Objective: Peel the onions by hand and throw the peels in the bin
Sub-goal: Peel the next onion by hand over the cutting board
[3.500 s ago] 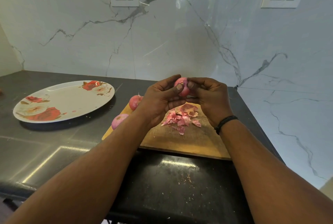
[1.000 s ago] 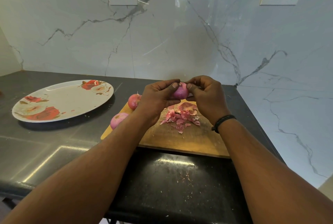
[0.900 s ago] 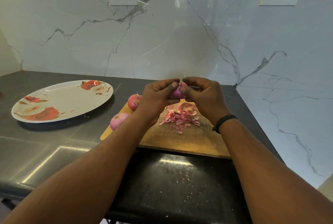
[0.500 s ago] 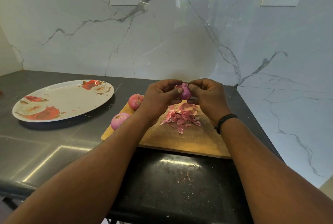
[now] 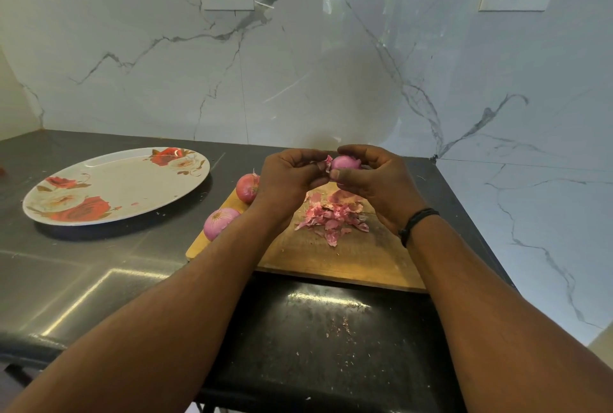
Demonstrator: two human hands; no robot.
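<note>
flowered plate at left on the dark table. two onions on the left edge of the cutting board, centre frame. left hand pinches a loose flap of peel; right hand grips the part-peeled onion, both held above the board, hands nearly touching. peel pile on the board beneath. wristband on right wrist.

Single head view, looking forward-down, close over counter, facing wall.
</note>
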